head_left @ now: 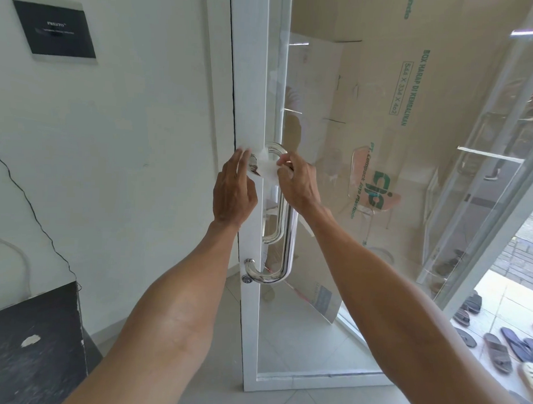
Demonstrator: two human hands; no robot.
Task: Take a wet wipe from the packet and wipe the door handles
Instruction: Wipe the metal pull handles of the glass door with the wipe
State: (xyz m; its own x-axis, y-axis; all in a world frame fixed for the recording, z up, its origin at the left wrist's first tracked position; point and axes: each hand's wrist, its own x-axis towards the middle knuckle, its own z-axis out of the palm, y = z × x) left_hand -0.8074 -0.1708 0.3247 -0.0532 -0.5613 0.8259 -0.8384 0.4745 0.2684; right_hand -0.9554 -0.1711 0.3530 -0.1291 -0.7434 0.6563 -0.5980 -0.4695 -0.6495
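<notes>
Both hands up at top bend of the steel door handle [288, 232], on a white-framed glass door [254, 95]. Wet wipe [265, 167] is stretched between the two hands and draped over the handle's upper mount/curve. Left hand [234, 191] pinches the wipe's left end against the door frame side, fingers pointing up; right hand [296, 181] has fingers closed on the wipe's right end, just beside the handle's curve. Hands are apart, handle top between them, each clamped on the wipe. Wipe is thin, semi-see-through — exact wrap behind the tube can't tell.

Handle is a long polished U-shape, vertical, lower end fixed near a small round keyhole [247, 279]. A second handle shows through the glass on the far side. Wipe packet not in view.

Bkgd: black wall plaque [55, 31] upper left, dark worktop [30, 344] corner lower left, cardboard sheet w/ green print [383, 115] behind glass, sandals [495, 349] on floor at right.
</notes>
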